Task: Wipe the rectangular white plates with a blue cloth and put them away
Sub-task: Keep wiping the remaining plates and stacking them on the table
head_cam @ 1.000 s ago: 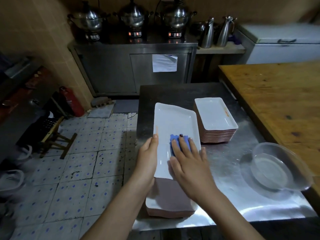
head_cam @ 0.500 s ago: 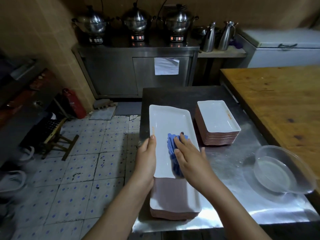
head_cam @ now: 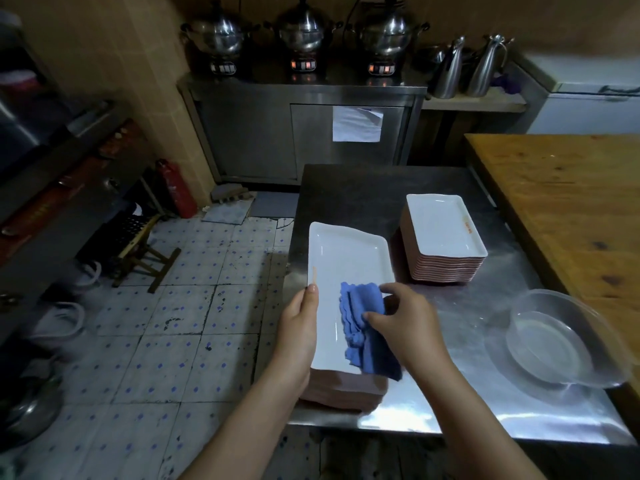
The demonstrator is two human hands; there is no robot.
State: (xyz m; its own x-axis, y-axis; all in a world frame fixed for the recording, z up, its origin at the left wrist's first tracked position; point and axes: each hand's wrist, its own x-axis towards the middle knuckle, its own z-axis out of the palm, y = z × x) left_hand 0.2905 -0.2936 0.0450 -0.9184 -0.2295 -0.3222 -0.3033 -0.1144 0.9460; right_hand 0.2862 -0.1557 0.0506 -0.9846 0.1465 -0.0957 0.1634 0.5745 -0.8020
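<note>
plate: rectangular white ceramic plate point(head_cam: 346, 268) tops near stack point(head_cam: 346, 389); long axis runs away from the fingers.
right hand point(head_cam: 405, 320): fingers curled, pinching blue cloth point(head_cam: 360, 317) on plate's near half.
left hand point(head_cam: 299, 327): grips left rim.

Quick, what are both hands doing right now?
Left hand: holds the top plate by its left rim, thumb on top.
Right hand: closed on the blue cloth, pinching it over the plate.

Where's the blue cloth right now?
In the head view, the blue cloth lies on the right half of the top plate of the near stack, gripped by the right hand, with the left hand holding that plate's left edge.
</note>
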